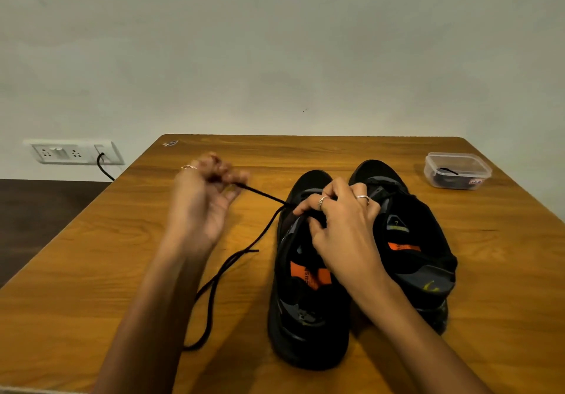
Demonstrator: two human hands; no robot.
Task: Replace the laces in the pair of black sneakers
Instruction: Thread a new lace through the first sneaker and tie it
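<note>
Two black sneakers (360,259) stand side by side on the worktop (504,271), toes pointing far, heels near, with orange labels showing on their insoles. One black lace (232,265) runs from the left sneaker's front eyelets out to the left. Part of it stretches taut up to the left hand (203,201), which is raised over the worktop left of the sneakers; its fingers (232,176) are curled and pinch the lace, though motion blur hides the exact grip. Another part of the lace trails down over the worktop toward the near left, loops, and doubles back, its free tip lying just left of the left sneaker. The right hand (345,225) rests on top of the left sneaker's tongue area, fingers bent and gripping the upper beside the point where the lace comes out. Rings show on both hands. At the far right stands a clear plastic box (457,171) holding something dark, well apart from the sneakers. On the wall at the far left is a socket plate (73,152) with a black cable plugged in.
</note>
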